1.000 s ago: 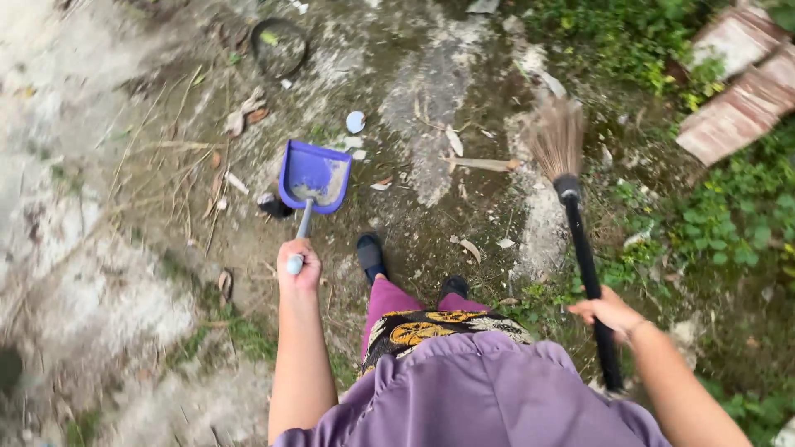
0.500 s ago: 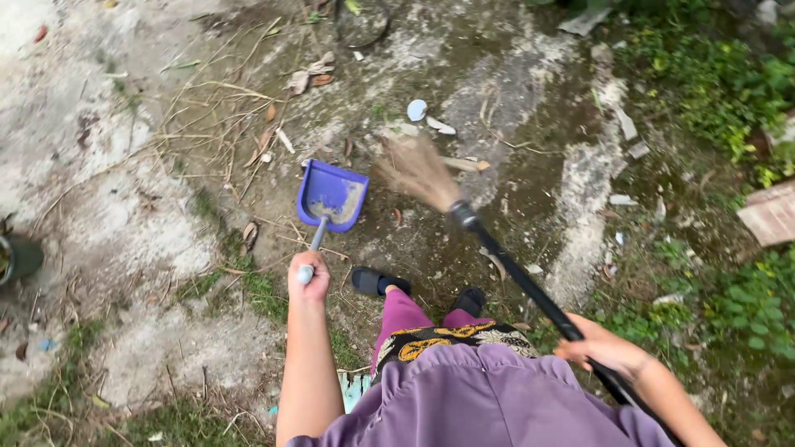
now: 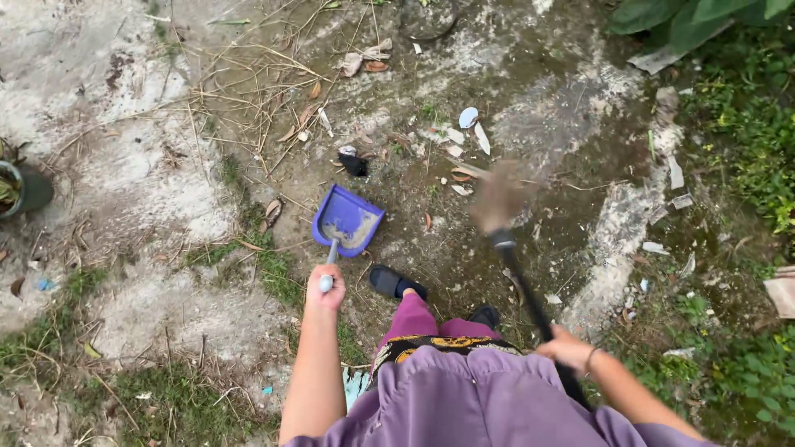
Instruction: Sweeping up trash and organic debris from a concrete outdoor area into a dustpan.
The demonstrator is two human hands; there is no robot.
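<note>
My left hand grips the pale handle of a blue dustpan, which rests on the dirty ground with some grey dust inside. My right hand holds the black handle of a broom. The broom's brown bristle head is blurred and hangs to the right of the dustpan, over scattered debris. White shards, dry leaves and a small black scrap lie just beyond the pan.
My feet in black sandals stand right behind the dustpan. Dry twigs spread at the upper left. A dark pot sits at the left edge. Green plants and a weathered slab fill the right side.
The broom head has swung from close beside the dustpan out to the right. The view has shifted, so the pan and debris sit lower in the frame.
</note>
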